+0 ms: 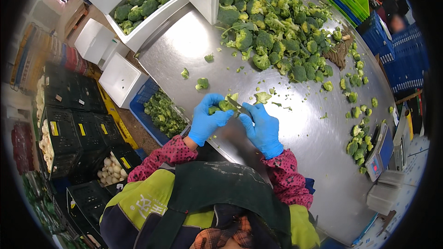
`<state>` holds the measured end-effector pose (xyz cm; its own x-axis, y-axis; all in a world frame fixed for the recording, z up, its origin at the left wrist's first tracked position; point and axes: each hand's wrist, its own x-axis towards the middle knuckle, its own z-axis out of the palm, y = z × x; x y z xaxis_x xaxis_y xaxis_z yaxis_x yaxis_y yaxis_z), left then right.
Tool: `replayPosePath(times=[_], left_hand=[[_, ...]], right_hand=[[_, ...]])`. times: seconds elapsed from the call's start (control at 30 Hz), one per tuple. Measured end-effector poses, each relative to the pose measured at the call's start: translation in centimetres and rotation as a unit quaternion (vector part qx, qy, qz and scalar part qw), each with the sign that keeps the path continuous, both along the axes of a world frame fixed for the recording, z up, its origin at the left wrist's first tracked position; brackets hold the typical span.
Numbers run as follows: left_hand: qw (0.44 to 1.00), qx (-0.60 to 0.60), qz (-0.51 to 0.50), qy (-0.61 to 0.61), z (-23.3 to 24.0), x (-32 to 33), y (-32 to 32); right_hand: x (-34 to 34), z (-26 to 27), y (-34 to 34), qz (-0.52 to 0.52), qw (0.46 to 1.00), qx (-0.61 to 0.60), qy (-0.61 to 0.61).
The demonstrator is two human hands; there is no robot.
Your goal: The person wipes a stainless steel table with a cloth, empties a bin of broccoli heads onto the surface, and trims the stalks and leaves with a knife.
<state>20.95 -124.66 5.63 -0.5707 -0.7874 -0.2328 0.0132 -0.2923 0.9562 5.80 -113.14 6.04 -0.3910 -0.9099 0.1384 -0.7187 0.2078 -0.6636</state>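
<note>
My left hand, in a blue glove, holds a broccoli piece over the near edge of the steel table. In my right hand, gloved too, is a small knife whose blade lies against the broccoli. Just beyond the knife rests a pale cut broccoli piece among green crumbs. A few loose florets lie ahead of my left hand. Farther back spreads a large heap of broccoli.
Left of the table, a blue basket holds broccoli pieces. White foam boxes stand at the far left, one with broccoli heads. Scattered florets and a scale are on the right. A brown cloth lies beside the heap. Another person is beyond blue crates.
</note>
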Motion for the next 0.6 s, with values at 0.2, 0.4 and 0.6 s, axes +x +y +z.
replayPosePath(times=[0.2,0.4,0.6], left_hand=[[0.998,-0.057,0.016,-0.001,-0.9,1.8,0.4],[0.983,-0.169,0.024,-0.072,-4.1,2.1,-0.2],[0.869,-0.479,-0.051,-0.113,-3.1,0.0,-0.4]], right_hand=[[-3.2,-3.8,0.6,-0.045,0.979,0.190,0.059],[-3.9,-2.6,0.8,-0.083,0.990,0.067,-0.096],[-0.6,-1.5,-3.0,-0.023,0.974,-0.019,-0.226]])
